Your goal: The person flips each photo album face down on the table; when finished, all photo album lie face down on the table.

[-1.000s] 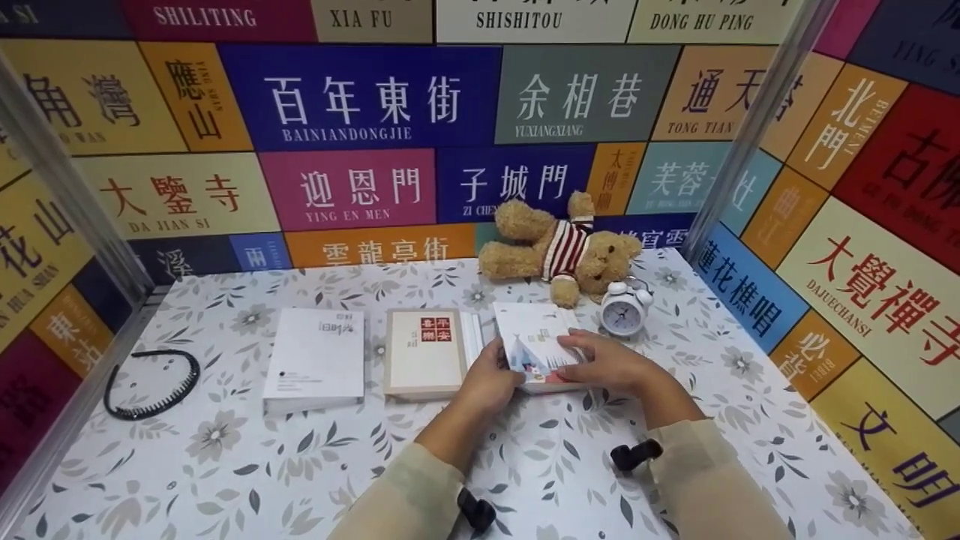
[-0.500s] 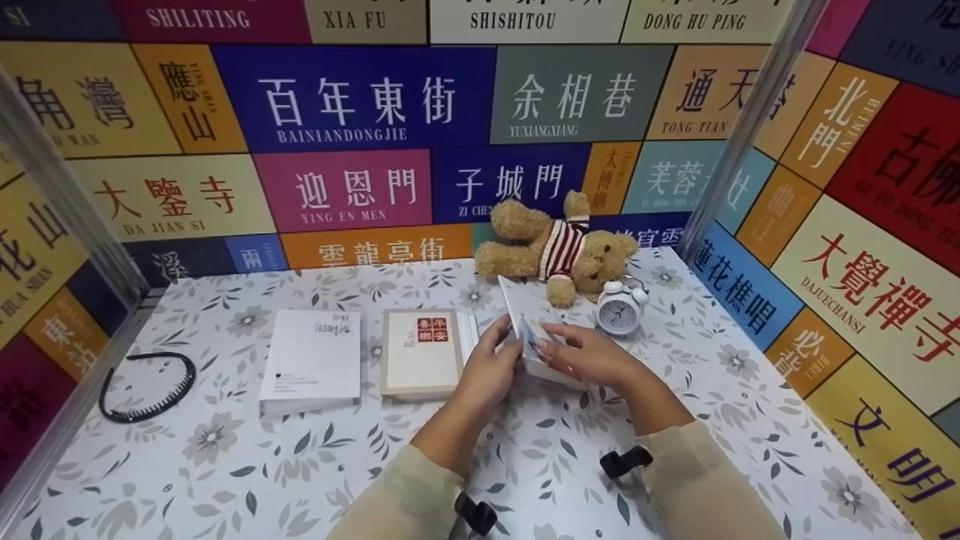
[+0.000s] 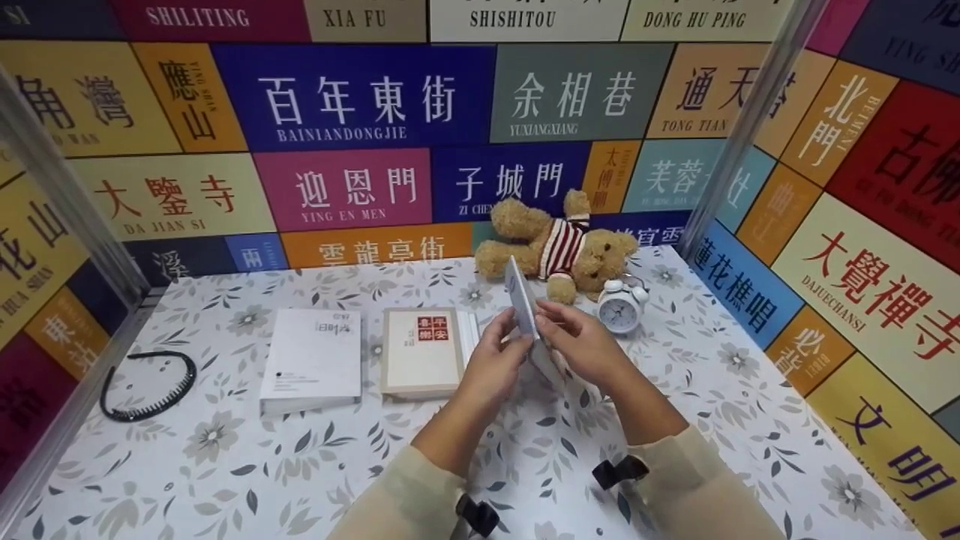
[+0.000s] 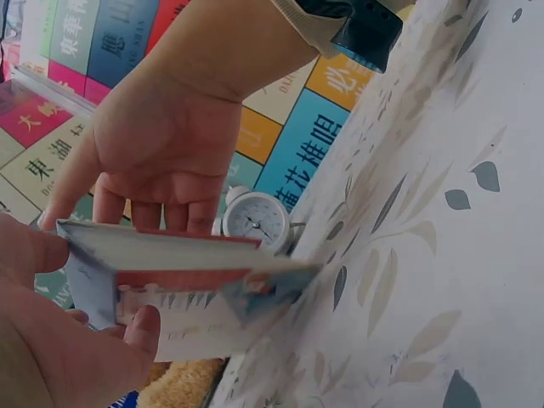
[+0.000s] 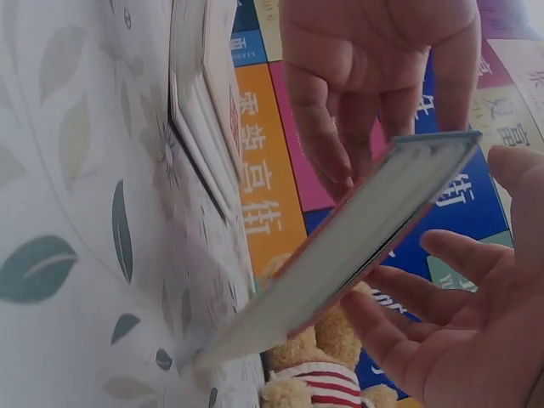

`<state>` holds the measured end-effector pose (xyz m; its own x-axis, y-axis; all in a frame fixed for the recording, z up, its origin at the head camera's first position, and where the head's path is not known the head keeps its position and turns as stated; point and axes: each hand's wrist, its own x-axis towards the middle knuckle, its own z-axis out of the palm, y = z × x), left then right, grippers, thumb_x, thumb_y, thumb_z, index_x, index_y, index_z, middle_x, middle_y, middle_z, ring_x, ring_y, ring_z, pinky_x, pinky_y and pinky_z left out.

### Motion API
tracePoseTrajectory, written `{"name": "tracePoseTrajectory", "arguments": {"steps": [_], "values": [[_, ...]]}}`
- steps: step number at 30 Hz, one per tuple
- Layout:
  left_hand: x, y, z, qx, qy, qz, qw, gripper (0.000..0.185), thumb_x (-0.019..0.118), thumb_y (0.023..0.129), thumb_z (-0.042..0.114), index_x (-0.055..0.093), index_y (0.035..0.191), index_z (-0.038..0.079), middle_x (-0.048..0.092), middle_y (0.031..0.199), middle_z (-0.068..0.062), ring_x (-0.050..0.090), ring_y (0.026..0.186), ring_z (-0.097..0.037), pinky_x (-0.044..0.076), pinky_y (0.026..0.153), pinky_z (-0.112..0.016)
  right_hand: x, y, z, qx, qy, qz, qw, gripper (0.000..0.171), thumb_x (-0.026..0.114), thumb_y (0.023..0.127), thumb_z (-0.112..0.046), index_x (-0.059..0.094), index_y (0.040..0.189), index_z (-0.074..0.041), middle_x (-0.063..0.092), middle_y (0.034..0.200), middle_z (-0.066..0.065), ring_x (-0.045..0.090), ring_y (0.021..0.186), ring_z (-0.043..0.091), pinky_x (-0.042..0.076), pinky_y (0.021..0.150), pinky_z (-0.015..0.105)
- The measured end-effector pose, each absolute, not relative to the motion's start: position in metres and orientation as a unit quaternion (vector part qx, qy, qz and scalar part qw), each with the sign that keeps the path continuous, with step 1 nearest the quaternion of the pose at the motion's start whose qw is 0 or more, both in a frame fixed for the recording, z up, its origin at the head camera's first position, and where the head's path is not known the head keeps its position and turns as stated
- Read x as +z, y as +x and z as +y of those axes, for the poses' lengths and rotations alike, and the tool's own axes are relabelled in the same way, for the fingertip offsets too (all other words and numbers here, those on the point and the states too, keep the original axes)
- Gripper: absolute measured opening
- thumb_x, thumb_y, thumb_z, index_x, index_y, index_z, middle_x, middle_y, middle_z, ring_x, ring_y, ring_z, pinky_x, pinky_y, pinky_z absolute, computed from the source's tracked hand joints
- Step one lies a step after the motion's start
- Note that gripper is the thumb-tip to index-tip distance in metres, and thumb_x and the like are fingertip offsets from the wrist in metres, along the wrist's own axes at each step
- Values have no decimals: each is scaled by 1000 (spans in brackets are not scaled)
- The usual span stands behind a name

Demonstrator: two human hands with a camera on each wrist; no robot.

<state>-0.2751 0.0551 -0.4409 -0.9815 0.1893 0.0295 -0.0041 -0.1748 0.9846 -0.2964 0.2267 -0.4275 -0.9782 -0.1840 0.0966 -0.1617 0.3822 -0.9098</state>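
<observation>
1. Book with the illustrated cover [image 3: 521,298] stands tilted on its lower edge on our desk [image 3: 225,450], between the beige book [image 3: 421,351] and the alarm clock [image 3: 621,306].
2. Our left hand [image 3: 491,367] has its grip closed on the book's near edge, thumb on one face, fingers on the other.
3. Our right hand [image 3: 581,345] holds the opposite face, fingers curled around it.
4. Behind it lies a teddy bear [image 3: 559,247]; a white book [image 3: 311,360] and a black headband [image 3: 146,386] lie further left.
</observation>
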Motion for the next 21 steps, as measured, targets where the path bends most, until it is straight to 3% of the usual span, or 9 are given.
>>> {"name": "tracePoseTrajectory", "arguments": {"steps": [4, 9, 16, 21], "values": [[-435, -269, 56, 751, 89, 653, 46, 61, 58, 97, 21, 35, 153, 13, 39, 157, -8, 48, 137, -28, 45, 112, -41, -426, -295, 226, -607, -100, 789, 17, 55, 56, 99, -41, 46, 148, -17, 53, 144, 14, 55, 128, 29, 56, 96, 42], [-436, -269, 57, 726, 87, 680, 49, 60, 59, 96, 21, 39, 152, 18, 46, 152, -6, 49, 134, -24, 49, 106, -37, -426, -298, 230, -652, -63, 754, 46, 60, 54, 99, -45, 40, 152, -20, 45, 151, 10, 51, 131, 26, 58, 91, 35], [-454, -278, 54, 722, 89, 683, 73, 51, 54, 98, 19, 44, 148, 15, 50, 148, -7, 53, 132, -22, 48, 107, -36, -433, -305, 238, -653, -64, 754, 6, 55, 61, 97, -36, 46, 147, -17, 49, 141, 12, 62, 107, 16, 58, 81, 27], [-471, -283, 51, 687, 75, 711, 126, 52, 55, 98, 27, 44, 149, 15, 43, 154, -10, 48, 138, -27, 43, 113, -43, -437, -307, 244, -656, -58, 753, -1, 57, 67, 94, -30, 49, 145, -15, 51, 144, 9, 63, 113, 17, 59, 83, 27]]}}
